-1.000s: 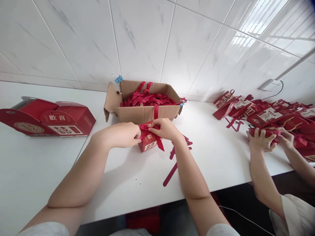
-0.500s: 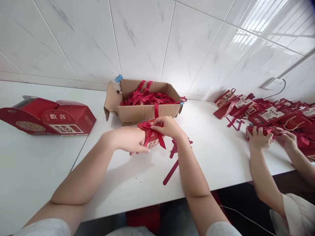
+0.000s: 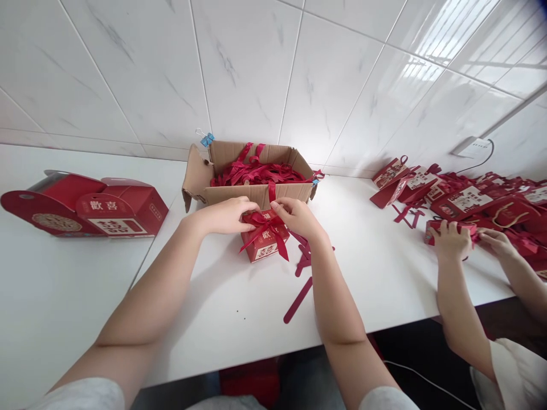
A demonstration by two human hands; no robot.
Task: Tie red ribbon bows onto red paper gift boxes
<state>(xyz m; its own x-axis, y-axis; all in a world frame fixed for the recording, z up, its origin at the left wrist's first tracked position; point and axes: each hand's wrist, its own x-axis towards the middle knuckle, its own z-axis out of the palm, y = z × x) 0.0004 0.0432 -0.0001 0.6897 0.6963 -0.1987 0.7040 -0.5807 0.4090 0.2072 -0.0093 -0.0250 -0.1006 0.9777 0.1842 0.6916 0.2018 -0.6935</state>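
A small red gift box (image 3: 260,252) with gold and white lettering stands on the white table, a red ribbon bow (image 3: 264,224) across its top. My left hand (image 3: 233,216) is closed at the left side of the bow, its fingertips pinching the ribbon. On the other side my right hand (image 3: 294,216) pinches the bow's right loop between thumb and fingers. Two ribbon tails hang over the front of the box. Right behind it is an open cardboard box (image 3: 252,196) full of red ribbons (image 3: 260,172), one hanging over its front edge.
Loose dark-red strips (image 3: 298,300) lie right of the gift box. Larger red boxes (image 3: 122,208) stand at the left. At the right, a co-worker's hands (image 3: 453,240) handle a red box beside a pile of red boxes (image 3: 468,199). Blue binder clips (image 3: 207,139) grip the carton.
My left hand has moved from the box's left front side up to the bow, uncovering the box front. My right hand has shifted slightly right, still at the bow.
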